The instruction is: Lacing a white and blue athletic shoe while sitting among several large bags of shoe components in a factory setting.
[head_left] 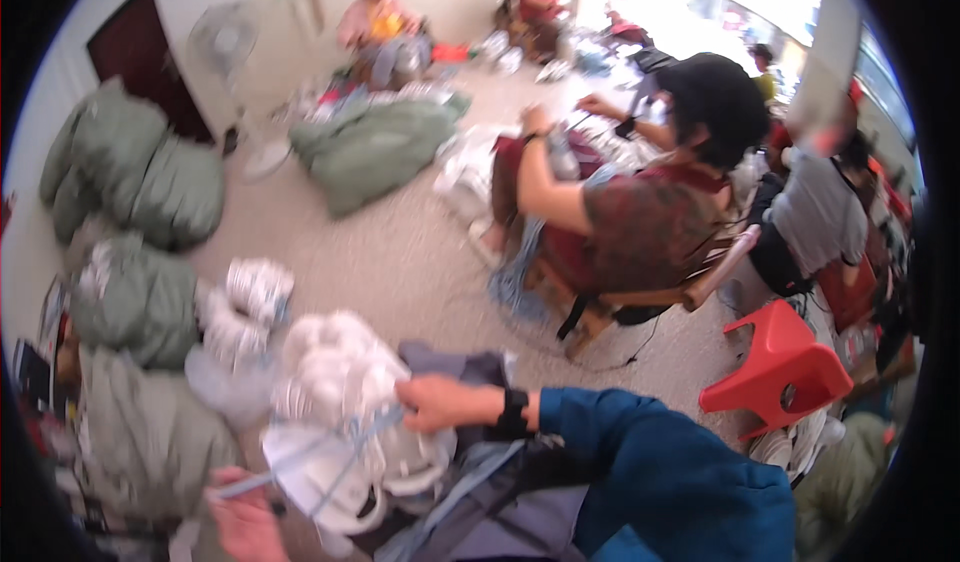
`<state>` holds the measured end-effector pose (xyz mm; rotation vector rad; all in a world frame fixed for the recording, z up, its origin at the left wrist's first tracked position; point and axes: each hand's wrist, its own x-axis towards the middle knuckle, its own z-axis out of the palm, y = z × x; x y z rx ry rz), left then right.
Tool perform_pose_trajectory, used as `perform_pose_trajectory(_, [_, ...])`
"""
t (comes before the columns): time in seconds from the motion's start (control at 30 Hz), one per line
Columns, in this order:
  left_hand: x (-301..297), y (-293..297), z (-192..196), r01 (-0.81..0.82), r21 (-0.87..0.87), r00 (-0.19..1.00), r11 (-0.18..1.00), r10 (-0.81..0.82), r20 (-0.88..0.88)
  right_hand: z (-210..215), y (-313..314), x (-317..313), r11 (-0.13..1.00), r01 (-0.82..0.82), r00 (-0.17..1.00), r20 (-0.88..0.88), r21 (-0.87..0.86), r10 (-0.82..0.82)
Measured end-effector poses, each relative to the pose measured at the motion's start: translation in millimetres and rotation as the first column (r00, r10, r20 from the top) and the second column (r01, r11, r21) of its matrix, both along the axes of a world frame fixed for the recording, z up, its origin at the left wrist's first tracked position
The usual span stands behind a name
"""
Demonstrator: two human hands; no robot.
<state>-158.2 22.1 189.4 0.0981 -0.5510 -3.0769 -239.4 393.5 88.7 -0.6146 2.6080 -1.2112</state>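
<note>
A pale blue strip [332, 450] is pulled taut between my two hands and crosses itself over a bundle of white pieces [335, 367] on my lap. My right hand [440, 403], with a black band at the wrist, is closed on the strip's far end. Lower down, my left hand [246, 518] is slightly blurred and pinches the other end. The bundle has rounded shapes, stacked edges and a loop at its near side; what kind of pieces they are I cannot make out. More pale blue strips [470, 482] lie across my dark clothing.
Green sacks [125, 162] line the left side, with white stacks [258, 287] beside them. Another green sack [375, 152] lies on the floor ahead. A person in a wooden chair [690, 282] sits close at the right, near a tipped red stool [775, 367]. Several other people work farther back.
</note>
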Motion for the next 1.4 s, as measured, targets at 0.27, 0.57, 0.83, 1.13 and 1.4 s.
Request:
perform_pose_trajectory(0.27, [36.4, 28.9, 24.2, 0.215, -0.956, 0.97, 0.201, -0.16, 0.185, 11.2, 3.5, -5.5, 0.978, 0.051, 0.999, 0.003, -0.203, -0.051])
perform_pose_trajectory(0.57, [-2.0, 144.9, -31.5, -0.348, -0.825, 0.931, -0.446, -0.267, -0.248, 5.7, 2.4, 9.0, 0.951, 0.058, 0.998, 0.028, -0.305, -0.051])
perform_pose_trajectory(0.83, [-42.3, 169.7, -58.0, -0.525, -0.561, 0.836, -0.64, -0.511, -0.199, 4.9, 10.9, 6.6, 0.964, -0.029, 0.999, -0.05, -0.263, 0.016])
perform_pose_trajectory(1.13, [-55.9, 169.9, -59.4, -0.524, -0.577, 0.836, -0.626, -0.507, -0.208, 38.0, 3.3, 28.9, 0.985, 0.129, 0.95, 0.301, -0.118, -0.089])
perform_pose_trajectory(1.4, [-26.3, 142.2, -34.8, -0.529, -0.61, 0.838, -0.589, -0.475, -0.268, 15.7, -3.4, 26.1, 0.997, 0.075, 0.99, -0.116, -0.01, -0.075])
